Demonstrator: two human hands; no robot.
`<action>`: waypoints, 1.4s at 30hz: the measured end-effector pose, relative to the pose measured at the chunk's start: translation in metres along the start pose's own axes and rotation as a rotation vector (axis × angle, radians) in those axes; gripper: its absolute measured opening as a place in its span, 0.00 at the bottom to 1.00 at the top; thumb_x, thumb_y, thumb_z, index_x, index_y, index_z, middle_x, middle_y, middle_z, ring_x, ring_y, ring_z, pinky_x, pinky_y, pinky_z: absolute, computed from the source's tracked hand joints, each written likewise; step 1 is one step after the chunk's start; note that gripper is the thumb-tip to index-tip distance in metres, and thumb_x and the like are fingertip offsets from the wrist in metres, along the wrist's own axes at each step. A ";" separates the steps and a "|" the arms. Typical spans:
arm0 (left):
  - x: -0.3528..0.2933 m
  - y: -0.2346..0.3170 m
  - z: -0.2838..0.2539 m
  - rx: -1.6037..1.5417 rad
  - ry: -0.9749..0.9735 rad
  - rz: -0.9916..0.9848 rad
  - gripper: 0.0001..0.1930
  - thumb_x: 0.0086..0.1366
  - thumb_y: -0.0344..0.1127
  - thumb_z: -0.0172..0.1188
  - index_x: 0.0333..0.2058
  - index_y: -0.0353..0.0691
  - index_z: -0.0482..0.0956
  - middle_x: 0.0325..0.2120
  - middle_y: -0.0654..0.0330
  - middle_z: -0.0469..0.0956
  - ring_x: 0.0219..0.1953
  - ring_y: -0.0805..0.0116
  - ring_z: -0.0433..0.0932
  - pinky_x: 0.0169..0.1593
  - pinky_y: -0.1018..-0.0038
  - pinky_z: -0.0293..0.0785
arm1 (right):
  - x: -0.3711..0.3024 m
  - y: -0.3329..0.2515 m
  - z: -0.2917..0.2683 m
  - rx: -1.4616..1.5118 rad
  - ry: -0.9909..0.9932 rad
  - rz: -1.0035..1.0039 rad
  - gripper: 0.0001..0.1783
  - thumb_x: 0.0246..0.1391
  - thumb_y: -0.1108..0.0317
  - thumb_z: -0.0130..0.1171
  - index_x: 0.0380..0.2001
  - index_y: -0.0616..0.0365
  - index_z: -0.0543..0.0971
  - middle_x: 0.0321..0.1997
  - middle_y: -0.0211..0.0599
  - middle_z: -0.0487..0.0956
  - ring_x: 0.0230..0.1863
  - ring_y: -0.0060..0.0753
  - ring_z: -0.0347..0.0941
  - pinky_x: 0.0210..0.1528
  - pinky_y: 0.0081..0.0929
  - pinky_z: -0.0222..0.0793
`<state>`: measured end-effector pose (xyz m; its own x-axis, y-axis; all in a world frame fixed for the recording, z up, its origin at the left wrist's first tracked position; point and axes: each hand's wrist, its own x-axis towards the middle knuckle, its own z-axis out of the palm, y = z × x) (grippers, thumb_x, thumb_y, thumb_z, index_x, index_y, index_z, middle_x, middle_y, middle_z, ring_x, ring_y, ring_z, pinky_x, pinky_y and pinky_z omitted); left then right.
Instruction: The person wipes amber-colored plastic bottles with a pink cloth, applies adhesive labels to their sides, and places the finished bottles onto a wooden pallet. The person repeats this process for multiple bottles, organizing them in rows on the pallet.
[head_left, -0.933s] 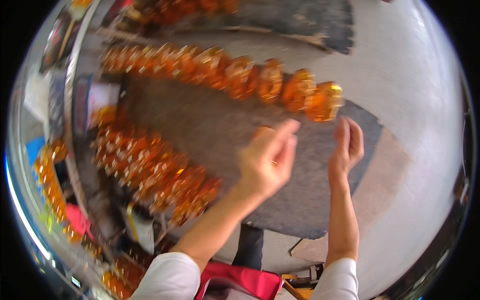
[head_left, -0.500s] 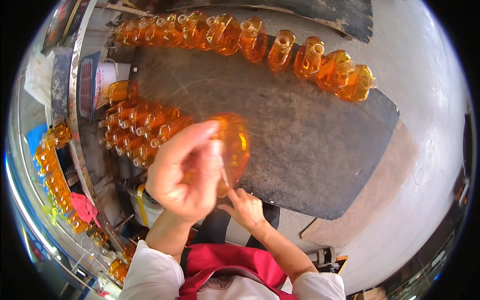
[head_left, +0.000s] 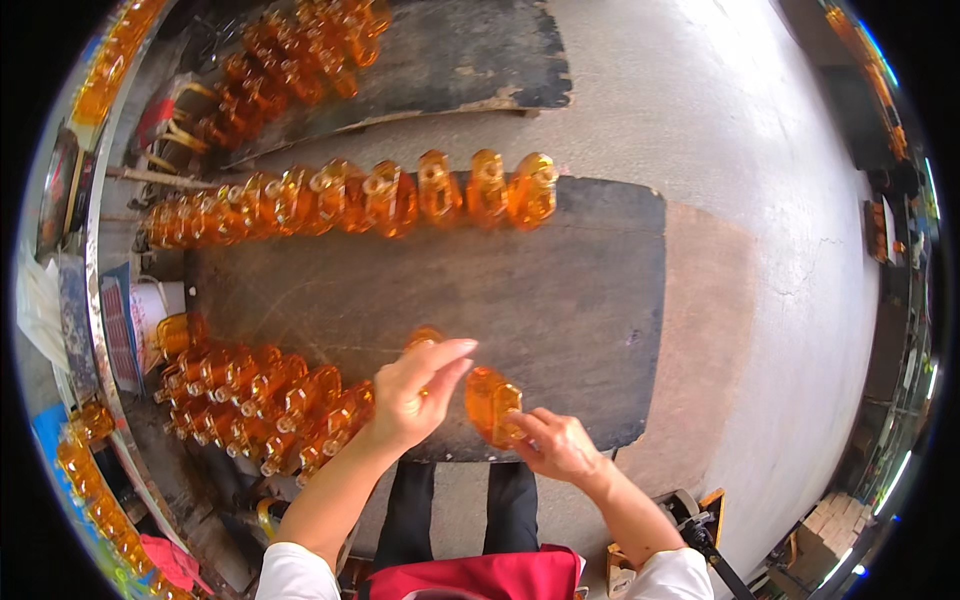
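My right hand [head_left: 555,445] grips an amber, clear-walled bottle [head_left: 488,405] by its narrow end, thumb and fingers closed around it. The bottle is tilted over the near edge of the dark table. To its left, my left hand [head_left: 418,392] is closed, with thumb and fingers pinched together. Another amber bottle [head_left: 425,335] shows just beyond these fingers and in the gap beside the thumb. The hand hides most of it, but it appears to be held there. Close to my left wrist, several amber bottles [head_left: 285,395] form a tight cluster on the table.
Along the far side of the dark table [head_left: 560,290] stands a row of amber bottles [head_left: 335,200]. A second dark table [head_left: 460,60] beyond it carries more bottles [head_left: 290,60]. At the left are a white bucket [head_left: 155,305] and a metal rail [head_left: 95,260].
My view has shifted, bringing the second table into sight. My left hand has lowered away from my head. My right hand has moved right, apart from the left, with a bottle in its grip.
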<state>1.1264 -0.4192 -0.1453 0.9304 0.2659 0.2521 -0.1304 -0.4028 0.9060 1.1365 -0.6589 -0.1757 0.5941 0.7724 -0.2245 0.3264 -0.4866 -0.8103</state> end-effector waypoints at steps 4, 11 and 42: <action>0.043 -0.004 0.081 -0.144 -0.123 0.022 0.13 0.59 0.21 0.62 0.43 0.38 0.79 0.29 0.53 0.81 0.28 0.64 0.81 0.31 0.74 0.76 | 0.007 0.040 -0.089 -0.157 0.030 -0.003 0.17 0.43 0.72 0.62 0.40 0.55 0.74 0.27 0.44 0.75 0.25 0.50 0.76 0.26 0.41 0.74; 0.133 -0.023 0.188 -0.217 -0.092 -0.007 0.12 0.62 0.26 0.62 0.45 0.41 0.80 0.36 0.58 0.83 0.33 0.72 0.81 0.35 0.77 0.79 | 0.053 0.121 -0.201 -0.241 0.105 -0.042 0.16 0.45 0.74 0.60 0.40 0.57 0.75 0.29 0.47 0.77 0.26 0.51 0.77 0.28 0.41 0.74; 0.218 -0.104 0.222 -0.156 -0.170 -0.022 0.18 0.70 0.45 0.53 0.49 0.38 0.76 0.36 0.57 0.81 0.36 0.67 0.79 0.41 0.72 0.76 | 0.188 0.143 -0.255 -0.423 0.018 -0.010 0.17 0.47 0.73 0.61 0.43 0.59 0.78 0.31 0.45 0.81 0.30 0.43 0.79 0.32 0.35 0.74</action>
<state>1.4191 -0.5139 -0.2597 0.9761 0.1165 0.1832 -0.1489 -0.2548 0.9555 1.4824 -0.6870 -0.1963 0.6007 0.7727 -0.2050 0.6033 -0.6064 -0.5179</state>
